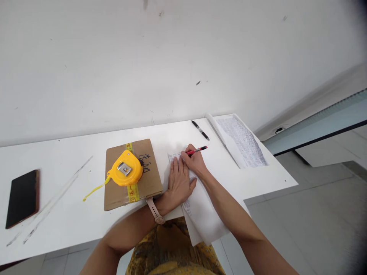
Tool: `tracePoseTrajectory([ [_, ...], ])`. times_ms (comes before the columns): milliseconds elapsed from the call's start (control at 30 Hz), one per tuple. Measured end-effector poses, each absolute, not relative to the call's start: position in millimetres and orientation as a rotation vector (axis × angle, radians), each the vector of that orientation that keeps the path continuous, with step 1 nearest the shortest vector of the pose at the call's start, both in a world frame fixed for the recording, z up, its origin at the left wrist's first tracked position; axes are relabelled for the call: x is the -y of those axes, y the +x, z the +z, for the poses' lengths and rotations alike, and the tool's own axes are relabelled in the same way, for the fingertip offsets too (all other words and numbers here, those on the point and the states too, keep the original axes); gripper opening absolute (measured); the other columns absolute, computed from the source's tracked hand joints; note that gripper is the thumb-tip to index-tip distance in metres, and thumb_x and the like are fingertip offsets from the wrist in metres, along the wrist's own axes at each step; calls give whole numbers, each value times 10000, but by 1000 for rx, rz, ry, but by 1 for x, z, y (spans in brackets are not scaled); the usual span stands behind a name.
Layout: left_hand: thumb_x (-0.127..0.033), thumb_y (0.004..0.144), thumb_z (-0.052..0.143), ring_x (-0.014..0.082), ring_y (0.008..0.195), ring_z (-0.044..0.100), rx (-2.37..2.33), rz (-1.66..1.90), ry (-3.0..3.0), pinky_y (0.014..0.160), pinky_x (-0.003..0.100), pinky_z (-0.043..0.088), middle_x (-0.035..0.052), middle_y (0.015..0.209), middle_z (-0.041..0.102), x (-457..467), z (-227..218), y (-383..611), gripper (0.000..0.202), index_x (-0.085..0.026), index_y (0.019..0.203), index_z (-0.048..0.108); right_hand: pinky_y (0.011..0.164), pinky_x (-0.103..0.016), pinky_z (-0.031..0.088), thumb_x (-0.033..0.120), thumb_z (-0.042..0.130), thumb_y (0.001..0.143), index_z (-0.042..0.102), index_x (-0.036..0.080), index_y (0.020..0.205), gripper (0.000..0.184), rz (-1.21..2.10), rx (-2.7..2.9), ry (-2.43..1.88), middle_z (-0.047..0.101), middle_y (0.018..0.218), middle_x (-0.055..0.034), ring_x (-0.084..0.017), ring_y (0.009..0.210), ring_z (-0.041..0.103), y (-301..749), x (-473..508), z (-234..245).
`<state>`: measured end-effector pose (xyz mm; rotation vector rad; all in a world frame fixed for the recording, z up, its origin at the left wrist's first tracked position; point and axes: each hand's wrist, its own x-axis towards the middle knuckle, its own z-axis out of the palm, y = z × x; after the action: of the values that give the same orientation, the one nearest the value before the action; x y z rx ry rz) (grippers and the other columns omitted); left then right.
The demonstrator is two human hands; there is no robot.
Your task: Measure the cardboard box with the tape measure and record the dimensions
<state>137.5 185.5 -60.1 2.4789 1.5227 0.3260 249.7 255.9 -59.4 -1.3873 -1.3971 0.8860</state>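
My right hand (195, 162) grips a red pen (197, 150), its tip down on a sheet of paper (205, 214) with handwriting near the top. Flat on the same paper lies my left hand (180, 181), fingers stretched forward and close to the pen tip. A pale watch strap (155, 211) is around my left wrist. The lower part of the paper hangs over the table's front edge. Just left of my left hand sits a cardboard box (153, 172) with yellow tape and dark writing. A yellow tape measure (120, 168) rests on the box, its strap trailing left.
A black pen (200, 130) lies behind my right hand. Further right, sheets covered in writing (241, 141) lie near the corner of the white table (86, 214). A dark phone (23, 198) is at the far left. A wall (114, 68) rises behind the table.
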Motion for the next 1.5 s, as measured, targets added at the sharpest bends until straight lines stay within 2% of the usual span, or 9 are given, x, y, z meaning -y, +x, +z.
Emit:
tracePoseTrajectory([
  [433,-387,941,503,427,1490,248,-1506,314,2484,1216,543,223,312,1562,343,-185,-58,138,736,80,1483,330,558,-280,341,332,596,820,428,238,683,236,841,1418,-1388,448,568,65,-129,554,415,250,-257,-62],
  [900,-437,948,483,418,1474,297,-1551,295,2577,1197,538,267,285,1553,381,-184,-61,138,740,53,1487,352,546,-273,331,281,589,791,411,242,667,221,850,1404,-1417,429,553,70,-129,545,409,250,-258,-65],
  [1500,-437,950,509,408,1477,296,-1564,247,2570,1220,513,229,287,1555,378,-185,-57,139,738,65,1475,378,548,-276,330,279,591,777,390,245,661,234,849,1378,-1428,422,550,73,-126,538,400,249,-258,-61],
])
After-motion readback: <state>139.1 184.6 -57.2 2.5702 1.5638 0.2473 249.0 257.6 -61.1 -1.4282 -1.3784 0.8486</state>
